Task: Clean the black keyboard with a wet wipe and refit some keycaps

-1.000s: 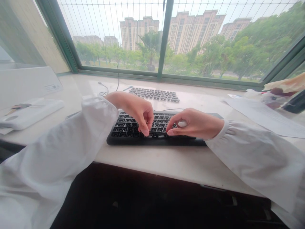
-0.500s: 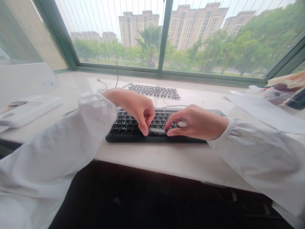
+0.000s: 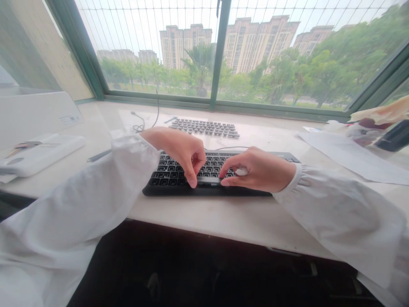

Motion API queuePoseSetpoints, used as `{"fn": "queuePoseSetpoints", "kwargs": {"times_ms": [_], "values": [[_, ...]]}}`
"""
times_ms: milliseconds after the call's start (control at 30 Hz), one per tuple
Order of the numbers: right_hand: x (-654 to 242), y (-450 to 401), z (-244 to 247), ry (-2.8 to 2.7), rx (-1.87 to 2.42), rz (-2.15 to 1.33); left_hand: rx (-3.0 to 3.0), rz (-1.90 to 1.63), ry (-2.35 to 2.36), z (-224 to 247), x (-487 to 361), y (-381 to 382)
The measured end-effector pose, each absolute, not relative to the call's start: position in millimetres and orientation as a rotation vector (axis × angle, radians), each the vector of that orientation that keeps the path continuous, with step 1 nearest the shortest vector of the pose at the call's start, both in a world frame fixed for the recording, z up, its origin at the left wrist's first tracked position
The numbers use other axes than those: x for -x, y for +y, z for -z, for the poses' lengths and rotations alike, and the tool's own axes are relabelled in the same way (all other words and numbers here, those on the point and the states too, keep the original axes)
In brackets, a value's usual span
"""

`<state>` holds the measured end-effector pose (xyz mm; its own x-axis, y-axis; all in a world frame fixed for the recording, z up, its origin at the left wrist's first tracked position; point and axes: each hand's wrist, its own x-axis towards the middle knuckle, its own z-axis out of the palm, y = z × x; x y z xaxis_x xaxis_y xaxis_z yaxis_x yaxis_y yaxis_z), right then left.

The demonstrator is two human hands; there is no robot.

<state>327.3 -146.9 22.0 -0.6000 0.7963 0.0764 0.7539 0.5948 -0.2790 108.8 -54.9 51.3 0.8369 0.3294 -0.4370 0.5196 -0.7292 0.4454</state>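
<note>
A black keyboard [image 3: 169, 175] lies on the pale desk [image 3: 223, 217], most of its key sockets bare. My left hand [image 3: 183, 152] and my right hand [image 3: 259, 169] meet over its bottom row. Their fingertips pinch the two ends of a long grey space bar keycap [image 3: 208, 180], which lies along that row. Something small and white [image 3: 242, 172] shows inside my right hand's curled fingers. Behind the keyboard, several loose dark keycaps [image 3: 204, 127] are laid out in rows.
A white flat device [image 3: 38, 153] and a white box [image 3: 35, 113] sit at the left, with a dark pen [image 3: 99, 155] near my left sleeve. Thin cables [image 3: 140, 121] trail by the window. Paper sheets [image 3: 351, 157] and a bag [image 3: 383, 113] lie at the right.
The space bar keycap has come down from a slight tilt to lie flatter on the bottom row. My two hands have drawn a little closer together.
</note>
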Motion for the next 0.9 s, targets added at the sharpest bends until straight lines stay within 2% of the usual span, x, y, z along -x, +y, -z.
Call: {"fn": "queuePoseSetpoints", "kwargs": {"times_ms": [900], "values": [[-329.1, -142.6, -21.7, -2.627, 1.293, -0.375, -2.427, 0.464, 0.628, -50.0, -111.2, -57.2]]}}
